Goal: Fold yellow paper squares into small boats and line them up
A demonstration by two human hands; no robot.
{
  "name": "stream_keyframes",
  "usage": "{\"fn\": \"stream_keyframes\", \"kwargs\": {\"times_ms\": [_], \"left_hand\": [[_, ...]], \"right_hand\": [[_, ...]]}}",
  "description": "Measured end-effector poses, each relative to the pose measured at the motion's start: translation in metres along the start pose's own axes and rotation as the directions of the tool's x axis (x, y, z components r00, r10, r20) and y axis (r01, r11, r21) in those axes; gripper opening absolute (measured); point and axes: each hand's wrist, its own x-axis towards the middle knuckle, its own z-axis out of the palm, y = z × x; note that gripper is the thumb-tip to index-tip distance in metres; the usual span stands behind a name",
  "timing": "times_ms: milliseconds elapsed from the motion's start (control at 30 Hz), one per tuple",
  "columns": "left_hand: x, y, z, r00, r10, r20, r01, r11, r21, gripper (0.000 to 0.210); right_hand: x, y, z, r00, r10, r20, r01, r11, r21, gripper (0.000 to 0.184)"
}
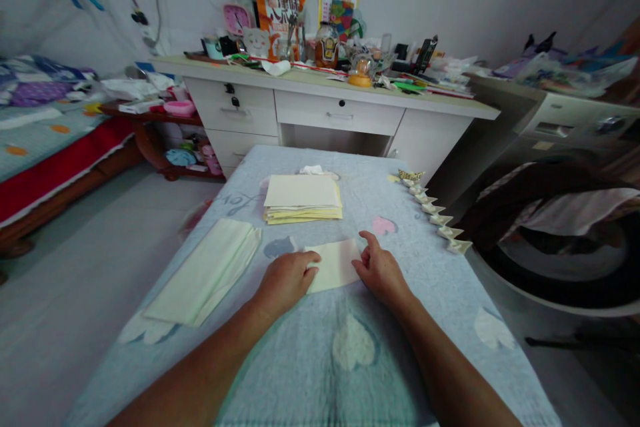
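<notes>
A small cream sheet of paper (334, 265) lies on the cloth-covered table between my hands. My left hand (287, 280) is closed at the paper's left edge, its finger and thumb tips on that edge. At the right edge, my right hand (381, 272) is open; the thumb touches the paper and the index finger is lifted away from it. Beyond the sheet stands a stack of cream and yellow paper (303, 192). A larger folded pale sheet (205, 272) lies left of my left hand.
Several folded paper pieces (440, 220) stand in a row along the table's (360, 380) right edge. A white desk (340, 110) crowded with jars, a snack bag (280, 10) and clutter is behind. A washing machine (555, 127) is at right, a bed (60, 140) at left.
</notes>
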Motion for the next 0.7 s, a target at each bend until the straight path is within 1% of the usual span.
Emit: {"fn": "stream_keyframes", "kwargs": {"times_ms": [267, 400, 533, 600, 700], "left_hand": [[-0.003, 0.004, 0.001, 0.999, -0.024, 0.04, 0.018, 0.99, 0.142, 0.033], [-0.006, 0.006, 0.0, 0.998, -0.022, 0.06, 0.009, 0.975, 0.222, 0.035], [-0.009, 0.011, -0.001, 0.996, -0.023, 0.082, -0.004, 0.95, 0.312, 0.032], [-0.01, 0.016, -0.001, 0.997, 0.008, 0.075, -0.033, 0.939, 0.344, 0.029], [-0.012, 0.025, 0.002, 0.99, 0.137, 0.038, -0.141, 0.917, 0.373, 0.024]], "right_hand": [[0.0, 0.0, 0.002, 1.0, 0.021, 0.0, -0.021, 1.0, -0.02, 0.06], [0.0, -0.001, 0.001, 0.999, 0.041, -0.002, -0.041, 0.999, -0.03, 0.059], [0.0, -0.003, 0.0, 0.998, 0.068, 0.002, -0.068, 0.997, -0.039, 0.057], [0.0, -0.004, 0.0, 0.997, 0.073, 0.002, -0.072, 0.996, -0.048, 0.056], [0.0, -0.004, 0.0, 0.998, 0.069, -0.003, -0.069, 0.995, -0.065, 0.056]]}}
